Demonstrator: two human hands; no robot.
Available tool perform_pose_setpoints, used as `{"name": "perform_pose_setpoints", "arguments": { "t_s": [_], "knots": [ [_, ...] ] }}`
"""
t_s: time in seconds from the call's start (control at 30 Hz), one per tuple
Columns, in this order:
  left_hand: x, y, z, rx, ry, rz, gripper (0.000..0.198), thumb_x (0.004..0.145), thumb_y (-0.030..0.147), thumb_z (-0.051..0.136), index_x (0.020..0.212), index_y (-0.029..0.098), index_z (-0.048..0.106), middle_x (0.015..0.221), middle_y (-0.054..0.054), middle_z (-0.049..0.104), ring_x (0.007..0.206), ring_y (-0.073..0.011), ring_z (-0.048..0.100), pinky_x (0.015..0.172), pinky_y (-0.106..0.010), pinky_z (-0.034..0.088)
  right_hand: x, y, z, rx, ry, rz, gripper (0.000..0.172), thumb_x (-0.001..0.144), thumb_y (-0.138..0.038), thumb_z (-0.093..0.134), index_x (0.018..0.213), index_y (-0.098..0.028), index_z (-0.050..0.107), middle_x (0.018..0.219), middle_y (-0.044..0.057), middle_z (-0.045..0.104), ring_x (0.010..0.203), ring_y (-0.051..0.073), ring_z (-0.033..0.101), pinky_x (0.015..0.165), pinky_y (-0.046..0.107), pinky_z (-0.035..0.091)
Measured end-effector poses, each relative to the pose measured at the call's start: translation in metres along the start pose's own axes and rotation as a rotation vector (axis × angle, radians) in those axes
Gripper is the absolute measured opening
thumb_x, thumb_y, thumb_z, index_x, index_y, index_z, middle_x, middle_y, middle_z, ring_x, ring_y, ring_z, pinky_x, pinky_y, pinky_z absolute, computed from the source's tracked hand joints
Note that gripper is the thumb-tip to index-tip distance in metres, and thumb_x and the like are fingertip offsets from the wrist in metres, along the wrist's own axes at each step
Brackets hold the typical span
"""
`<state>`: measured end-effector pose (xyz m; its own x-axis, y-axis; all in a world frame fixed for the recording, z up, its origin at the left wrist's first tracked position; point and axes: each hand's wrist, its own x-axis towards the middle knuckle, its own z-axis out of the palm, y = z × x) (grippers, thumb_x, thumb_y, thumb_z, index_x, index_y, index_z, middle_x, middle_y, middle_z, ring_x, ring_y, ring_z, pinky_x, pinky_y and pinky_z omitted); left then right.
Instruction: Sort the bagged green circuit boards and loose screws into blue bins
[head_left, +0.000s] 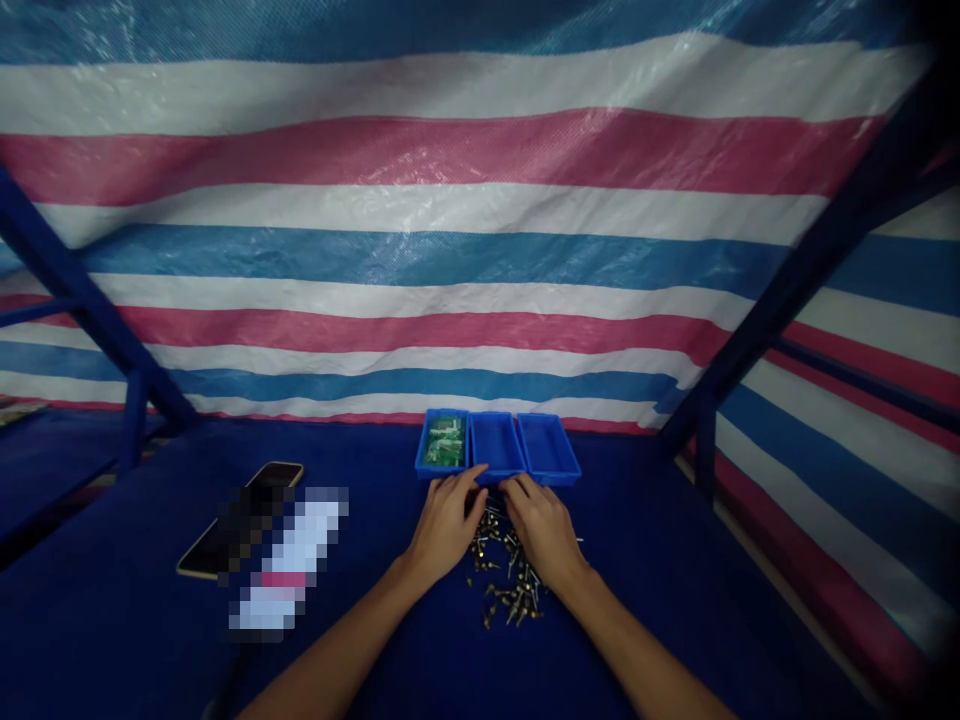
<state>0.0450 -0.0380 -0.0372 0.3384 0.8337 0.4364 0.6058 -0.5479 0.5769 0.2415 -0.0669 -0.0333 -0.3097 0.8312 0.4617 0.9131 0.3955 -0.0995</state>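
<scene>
A loose pile of small metal parts [517, 600] with brass-coloured ends and thin shanks lies on the blue surface; their exact kind is too small to tell. My left hand [448, 522] rests at the pile's left edge, index finger and thumb apart, with nothing visible in it. My right hand [547, 528] covers the pile's right side, palm down. Its fingers are slightly spread and bent, and its thumb is hidden. Just beyond the fingertips stand a blue bin with green circuit boards [445, 441], a middle blue bin [496, 440] and a right blue bin [550, 444].
A phone [255, 500] lies on the blue table [360, 590] at the left, beside a pixelated light object [292, 560]. Dark blue frame bars slope up at the left [97, 300] and right [780, 270]. A striped plastic sheet [450, 250] hangs behind the table.
</scene>
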Motion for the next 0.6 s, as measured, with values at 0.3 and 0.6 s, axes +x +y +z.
{"name": "perform_pose_setpoints", "arguments": {
  "t_s": [0.3, 0.6],
  "knots": [
    [-0.0009, -0.0013, 0.0007, -0.011, 0.009, 0.006, 0.041, 0.106, 0.026, 0.052, 0.147, 0.030, 0.055, 0.108, -0.003, 0.076, 0.101, -0.0228, 0.071, 0.098, -0.043, 0.050, 0.0006, -0.0003, -0.0006, 0.022, -0.028, 0.016, 0.021, 0.106, -0.014, 0.049, 0.118, -0.024, 0.063, 0.111, 0.006, 0.069, 0.083, 0.022, 0.067, 0.077, 0.034, 0.050],
    [-0.0015, 0.0031, -0.0028, -0.065, 0.012, 0.054, 0.040, 0.108, 0.029, 0.050, 0.148, 0.031, 0.054, 0.116, -0.004, 0.075, 0.106, -0.0219, 0.069, 0.101, -0.042, 0.050, 0.0016, -0.0014, -0.0038, 0.154, -0.030, 0.017, 0.020, 0.105, -0.010, 0.050, 0.115, -0.023, 0.062, 0.110, 0.007, 0.066, 0.102, 0.026, 0.062, 0.088, 0.037, 0.053]
  ]
}}
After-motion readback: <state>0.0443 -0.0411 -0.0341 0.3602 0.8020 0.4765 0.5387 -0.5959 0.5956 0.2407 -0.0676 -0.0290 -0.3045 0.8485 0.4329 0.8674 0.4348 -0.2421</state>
